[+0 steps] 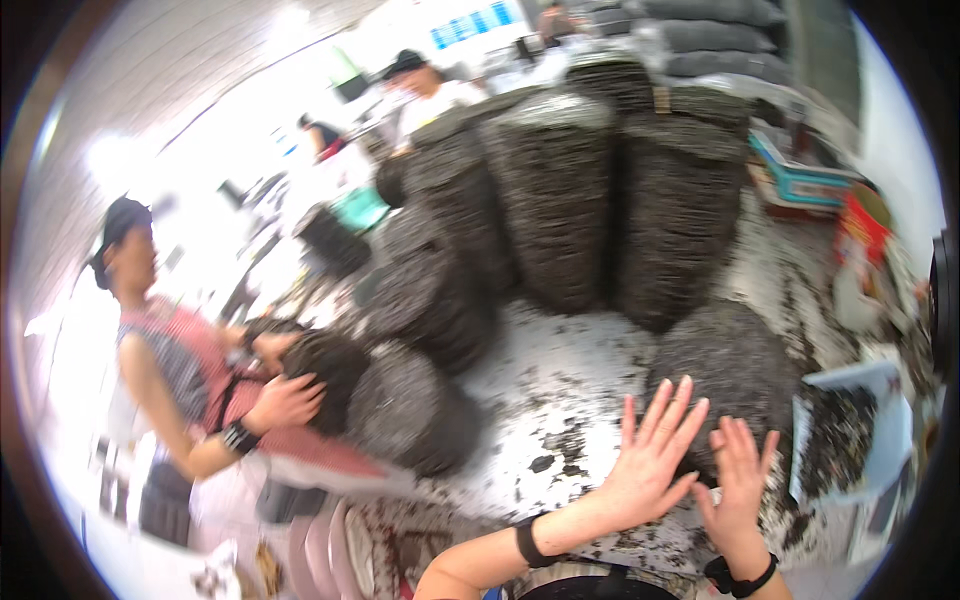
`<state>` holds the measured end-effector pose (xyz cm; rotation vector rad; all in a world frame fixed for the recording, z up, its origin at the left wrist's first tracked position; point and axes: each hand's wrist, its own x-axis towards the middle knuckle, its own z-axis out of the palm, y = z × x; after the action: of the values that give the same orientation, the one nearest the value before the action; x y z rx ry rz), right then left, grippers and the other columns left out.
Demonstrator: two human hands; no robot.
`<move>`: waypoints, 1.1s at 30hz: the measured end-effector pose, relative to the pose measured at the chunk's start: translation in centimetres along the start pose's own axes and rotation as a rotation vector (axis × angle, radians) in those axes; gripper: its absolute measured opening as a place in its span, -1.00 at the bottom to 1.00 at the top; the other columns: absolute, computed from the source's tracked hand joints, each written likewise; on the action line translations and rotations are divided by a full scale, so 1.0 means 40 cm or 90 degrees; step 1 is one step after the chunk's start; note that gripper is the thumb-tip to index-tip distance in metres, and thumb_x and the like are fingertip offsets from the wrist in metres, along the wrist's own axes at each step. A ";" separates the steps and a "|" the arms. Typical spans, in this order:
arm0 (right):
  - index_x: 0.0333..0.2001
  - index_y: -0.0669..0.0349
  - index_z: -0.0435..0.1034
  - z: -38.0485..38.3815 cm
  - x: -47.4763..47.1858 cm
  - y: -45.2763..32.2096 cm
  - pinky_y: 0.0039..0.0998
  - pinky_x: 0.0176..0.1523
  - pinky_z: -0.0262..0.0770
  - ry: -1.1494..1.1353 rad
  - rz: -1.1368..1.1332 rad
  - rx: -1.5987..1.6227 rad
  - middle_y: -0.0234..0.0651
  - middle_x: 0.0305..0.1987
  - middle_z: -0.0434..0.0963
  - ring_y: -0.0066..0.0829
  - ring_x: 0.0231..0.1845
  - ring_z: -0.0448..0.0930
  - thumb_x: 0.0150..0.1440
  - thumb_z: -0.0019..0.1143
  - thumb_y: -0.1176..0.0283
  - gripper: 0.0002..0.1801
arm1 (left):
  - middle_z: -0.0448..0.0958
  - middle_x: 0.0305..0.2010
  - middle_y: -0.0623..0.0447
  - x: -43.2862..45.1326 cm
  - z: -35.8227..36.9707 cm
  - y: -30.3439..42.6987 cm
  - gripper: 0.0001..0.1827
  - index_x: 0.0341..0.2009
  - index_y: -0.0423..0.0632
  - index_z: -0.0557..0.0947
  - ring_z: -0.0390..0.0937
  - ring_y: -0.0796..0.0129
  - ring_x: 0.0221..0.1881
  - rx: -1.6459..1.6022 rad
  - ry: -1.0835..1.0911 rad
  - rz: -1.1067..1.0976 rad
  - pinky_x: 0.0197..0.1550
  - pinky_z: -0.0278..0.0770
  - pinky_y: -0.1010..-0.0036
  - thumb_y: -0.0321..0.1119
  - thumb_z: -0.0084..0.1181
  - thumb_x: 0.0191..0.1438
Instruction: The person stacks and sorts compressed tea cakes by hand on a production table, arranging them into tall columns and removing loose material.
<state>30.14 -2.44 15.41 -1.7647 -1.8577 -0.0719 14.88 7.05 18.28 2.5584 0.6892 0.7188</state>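
Both of my hands reach over the near right part of the white worktop [555, 367]. My left hand [656, 457], with a dark band on its wrist, has its fingers spread at the near side of a stack of dark, round, thin sheets [720, 352]; whether it touches the stack cannot be told. Just right of it, my right hand [739, 480] is raised with its fingers apart, by the same stack. Neither hand holds anything. Dark crumbs and flakes [562, 442] are scattered over the worktop around them.
Tall dark stacks [559, 210] stand at the back. Lower stacks [412, 412] lie at the left, where a co-worker [172, 352] in a pink apron has both hands on one. A pale blue bin [885, 457] of dark scraps and a turquoise scale [810, 180] are at the right.
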 end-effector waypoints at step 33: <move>0.15 0.27 0.12 0.296 0.147 -0.451 0.13 0.32 -0.26 -0.228 -0.397 0.159 -0.16 0.29 0.12 -0.18 0.32 0.10 -0.10 0.21 0.23 -0.24 | -0.04 0.27 -0.24 -0.530 -0.242 -0.273 -0.04 0.24 -0.16 -0.11 0.02 0.09 0.28 -0.179 0.595 -0.427 0.26 0.04 0.27 -0.34 0.26 -0.09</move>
<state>9.24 5.46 14.15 -1.0281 -2.4917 0.2444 -10.25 6.36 12.74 1.4683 1.4800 1.5891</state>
